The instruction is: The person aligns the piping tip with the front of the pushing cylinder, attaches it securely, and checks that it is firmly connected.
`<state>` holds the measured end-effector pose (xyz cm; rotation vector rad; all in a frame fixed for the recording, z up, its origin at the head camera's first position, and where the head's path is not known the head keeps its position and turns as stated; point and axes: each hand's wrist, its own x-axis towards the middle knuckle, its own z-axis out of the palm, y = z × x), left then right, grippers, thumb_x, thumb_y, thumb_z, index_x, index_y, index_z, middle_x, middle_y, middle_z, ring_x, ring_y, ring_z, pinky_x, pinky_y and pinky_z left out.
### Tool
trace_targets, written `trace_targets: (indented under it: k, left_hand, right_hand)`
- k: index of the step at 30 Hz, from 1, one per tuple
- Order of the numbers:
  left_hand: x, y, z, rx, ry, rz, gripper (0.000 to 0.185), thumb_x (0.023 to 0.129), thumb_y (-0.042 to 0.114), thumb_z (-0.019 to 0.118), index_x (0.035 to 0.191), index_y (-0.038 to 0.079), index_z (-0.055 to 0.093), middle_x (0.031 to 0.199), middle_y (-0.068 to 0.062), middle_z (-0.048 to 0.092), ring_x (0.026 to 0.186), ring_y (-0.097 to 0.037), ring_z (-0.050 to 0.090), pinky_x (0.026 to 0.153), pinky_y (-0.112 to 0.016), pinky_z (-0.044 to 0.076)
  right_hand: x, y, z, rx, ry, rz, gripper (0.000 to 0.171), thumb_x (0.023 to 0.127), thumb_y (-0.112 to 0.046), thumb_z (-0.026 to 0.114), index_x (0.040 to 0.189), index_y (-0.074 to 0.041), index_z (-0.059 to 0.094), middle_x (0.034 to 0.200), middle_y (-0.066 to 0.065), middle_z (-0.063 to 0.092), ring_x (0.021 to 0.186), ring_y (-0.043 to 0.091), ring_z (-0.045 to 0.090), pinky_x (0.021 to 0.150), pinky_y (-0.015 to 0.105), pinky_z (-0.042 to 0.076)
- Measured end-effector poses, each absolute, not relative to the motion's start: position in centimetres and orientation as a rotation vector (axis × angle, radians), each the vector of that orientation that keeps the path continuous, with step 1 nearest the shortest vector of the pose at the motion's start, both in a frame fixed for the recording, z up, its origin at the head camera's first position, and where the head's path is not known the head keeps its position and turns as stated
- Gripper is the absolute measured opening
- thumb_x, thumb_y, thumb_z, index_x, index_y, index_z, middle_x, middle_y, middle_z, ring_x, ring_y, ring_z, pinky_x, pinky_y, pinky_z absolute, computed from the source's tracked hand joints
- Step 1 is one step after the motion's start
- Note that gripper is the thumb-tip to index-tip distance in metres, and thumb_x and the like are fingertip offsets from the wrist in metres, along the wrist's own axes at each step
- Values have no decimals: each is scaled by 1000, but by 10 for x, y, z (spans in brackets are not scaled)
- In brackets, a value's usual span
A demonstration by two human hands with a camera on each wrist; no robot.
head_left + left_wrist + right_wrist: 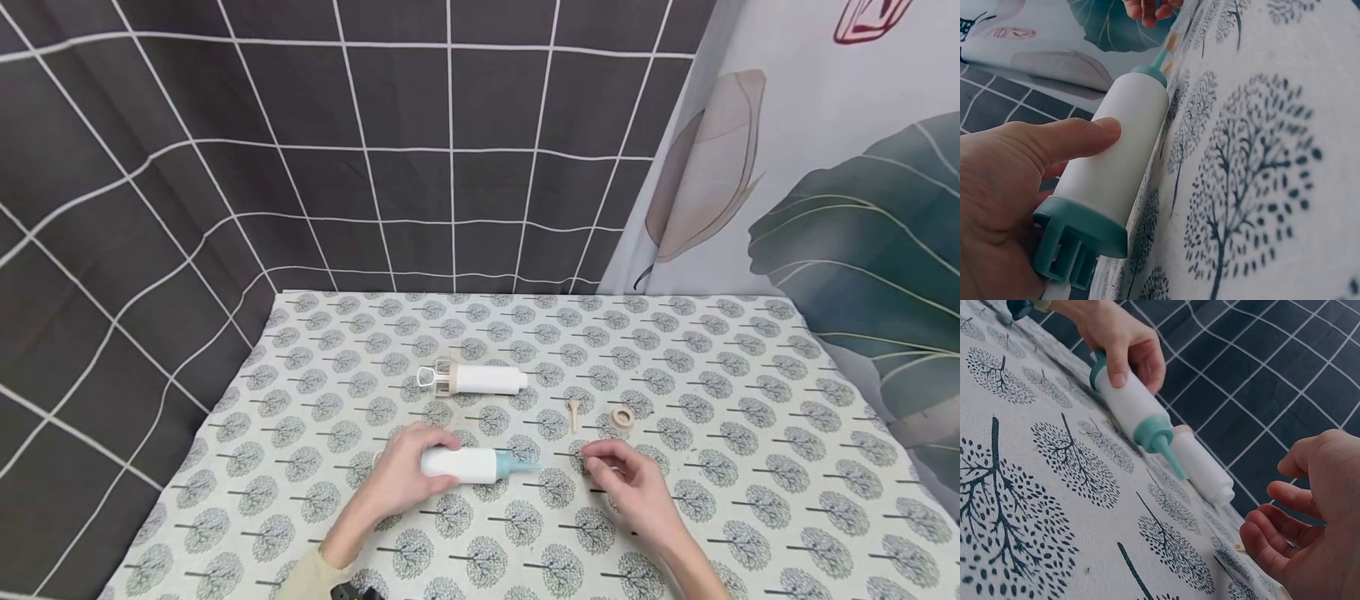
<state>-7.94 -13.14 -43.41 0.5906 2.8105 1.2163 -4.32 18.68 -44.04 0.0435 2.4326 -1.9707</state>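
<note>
My left hand (408, 471) grips a white icing syringe (468, 465) by its barrel, thumb along the near side. Its teal nozzle (1174, 456) points to the right, and a teal collar (1079, 228) closes the other end. To the right of the nozzle tip is my right hand (630, 487), its fingers loosely bent with nothing between them. A second white syringe (487, 380), with a beige collar and a pale pull handle, lies on the table behind the held one.
On the patterned tablecloth (517, 525) lie a beige nozzle (574, 414) and a beige ring (622, 417), just beyond my right hand. A dark checked curtain (487, 192) hangs behind the table, and a leaf-print curtain (825, 208) hangs at the right.
</note>
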Motion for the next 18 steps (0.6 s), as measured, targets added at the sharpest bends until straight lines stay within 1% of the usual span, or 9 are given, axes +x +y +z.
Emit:
trace_targets:
  k: [10, 18]
  left_hand:
    - [-79, -133, -438, 589, 2833, 1193, 44, 66, 11, 91, 105, 14, 73, 108, -1, 69, 100, -24, 56, 87, -52, 45]
    - [-81, -133, -439, 634, 2855, 1151, 44, 65, 13, 91, 104, 16, 73, 104, 3, 70, 98, -20, 57, 89, -51, 43]
  right_hand:
    - [-44, 191, -442, 35, 2465, -1931, 19, 92, -1, 65, 110, 4, 66, 103, 15, 69, 90, 23, 66, 80, 25, 53]
    - [-44, 196, -442, -1, 2514, -1906, 18, 93, -2, 65, 110, 2, 66, 100, 14, 70, 86, 22, 67, 79, 23, 53]
